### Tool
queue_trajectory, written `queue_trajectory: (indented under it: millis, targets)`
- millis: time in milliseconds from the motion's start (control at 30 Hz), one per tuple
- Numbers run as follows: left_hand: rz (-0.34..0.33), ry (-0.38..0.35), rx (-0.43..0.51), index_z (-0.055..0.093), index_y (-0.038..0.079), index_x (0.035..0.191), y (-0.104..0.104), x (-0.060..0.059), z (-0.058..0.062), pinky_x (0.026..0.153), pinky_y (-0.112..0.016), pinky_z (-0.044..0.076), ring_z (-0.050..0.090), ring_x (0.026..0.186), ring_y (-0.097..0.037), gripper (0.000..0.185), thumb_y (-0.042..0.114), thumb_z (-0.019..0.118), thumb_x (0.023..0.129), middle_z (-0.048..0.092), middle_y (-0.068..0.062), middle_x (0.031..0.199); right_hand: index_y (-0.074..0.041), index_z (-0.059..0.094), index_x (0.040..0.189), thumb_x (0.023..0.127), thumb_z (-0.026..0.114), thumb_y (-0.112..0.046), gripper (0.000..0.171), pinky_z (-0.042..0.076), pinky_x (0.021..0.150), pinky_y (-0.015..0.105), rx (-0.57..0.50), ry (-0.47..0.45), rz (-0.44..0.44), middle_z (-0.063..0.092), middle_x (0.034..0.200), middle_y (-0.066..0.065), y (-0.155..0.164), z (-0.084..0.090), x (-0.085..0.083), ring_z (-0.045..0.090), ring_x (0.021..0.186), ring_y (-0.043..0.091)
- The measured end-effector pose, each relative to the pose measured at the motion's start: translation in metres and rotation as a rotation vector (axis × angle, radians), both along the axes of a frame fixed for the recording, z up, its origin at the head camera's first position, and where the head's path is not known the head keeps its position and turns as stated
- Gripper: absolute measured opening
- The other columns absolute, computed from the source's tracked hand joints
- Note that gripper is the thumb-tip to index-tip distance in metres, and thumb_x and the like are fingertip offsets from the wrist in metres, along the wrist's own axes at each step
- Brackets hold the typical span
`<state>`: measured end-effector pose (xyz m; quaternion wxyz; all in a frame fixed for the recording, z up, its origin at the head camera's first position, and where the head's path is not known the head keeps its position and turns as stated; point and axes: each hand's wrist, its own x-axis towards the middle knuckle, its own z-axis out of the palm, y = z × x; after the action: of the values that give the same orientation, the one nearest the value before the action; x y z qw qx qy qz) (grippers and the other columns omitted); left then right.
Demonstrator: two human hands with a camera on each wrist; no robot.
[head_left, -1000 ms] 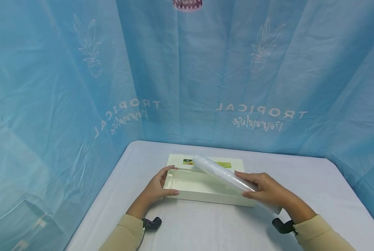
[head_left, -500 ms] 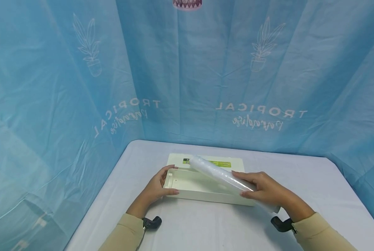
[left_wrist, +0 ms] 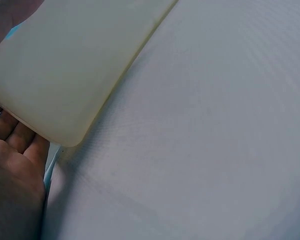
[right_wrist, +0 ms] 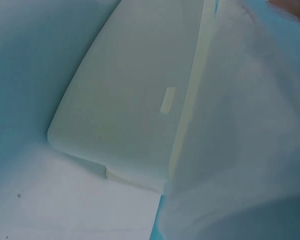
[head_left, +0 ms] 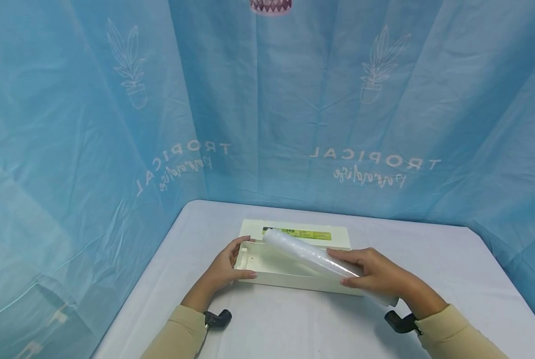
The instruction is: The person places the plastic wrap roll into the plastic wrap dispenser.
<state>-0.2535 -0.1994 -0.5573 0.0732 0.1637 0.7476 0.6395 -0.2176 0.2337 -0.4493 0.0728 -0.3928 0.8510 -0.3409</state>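
Observation:
In the head view, a long cream plastic box point(head_left: 294, 283) lies on the table with its lid point(head_left: 252, 228) folded back behind it. My left hand point(head_left: 224, 267) grips the box's left end, thumb in front and fingers behind. A roll of clear plastic film point(head_left: 294, 249) slants over the box, its far left end raised near the lid. Near the roll's lower right end, my right hand point(head_left: 375, 274) holds it between thumb and fingers. The left wrist view has the box's wall point(left_wrist: 65, 70) beside my curled fingers point(left_wrist: 22, 137). Blurred film point(right_wrist: 240, 125) fills the right side of the right wrist view.
A yellow-green label point(head_left: 310, 234) is on the lid. White cloth covers the table point(head_left: 285, 329). Blue printed curtains point(head_left: 294, 109) hang behind the table and along both sides.
My right hand has shifted a little left with the film roll, and the roll's raised end has moved left and slightly lower. My left hand and the box stay put.

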Motion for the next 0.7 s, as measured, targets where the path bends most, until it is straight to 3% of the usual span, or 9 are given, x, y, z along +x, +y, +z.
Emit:
queue_trajectory:
  millis: [267,533,700]
  targets:
    - [-0.011,-0.009,0.014,0.04,0.013,0.16,0.0,-0.001,-0.001,0.111,-0.035,0.045,0.049,0.141,-0.031,0.104,-0.002,0.096,0.073,0.047,-0.009,0.157,-0.01,0.052,0.156,0.096,0.081,-0.022,0.068,0.053,0.091,0.029,0.002,-0.057,0.005,0.056,0.152,0.006,-0.006,-0.001,0.0,0.062,0.12,0.018]
    - [-0.01,-0.009,0.016,0.043,0.016,0.158,0.0,0.0,-0.001,0.11,-0.036,0.047,0.051,0.138,-0.031,0.104,0.006,0.099,0.071,0.049,-0.008,0.155,-0.012,0.052,0.157,0.096,0.082,-0.02,0.069,0.052,0.093,0.029,0.024,-0.065,0.016,0.054,0.154,0.003,-0.012,-0.001,-0.005,0.06,0.123,0.016]
    - [-0.001,-0.005,0.006,0.042,0.016,0.159,-0.001,-0.001,-0.001,0.109,-0.035,0.047,0.052,0.137,-0.029,0.104,0.001,0.097,0.072,0.049,-0.006,0.154,-0.014,0.052,0.157,0.095,0.082,-0.021,0.069,0.053,0.094,0.03,0.026,-0.079,0.028,0.055,0.153,0.001,-0.015,-0.001,-0.007,0.06,0.124,0.016]
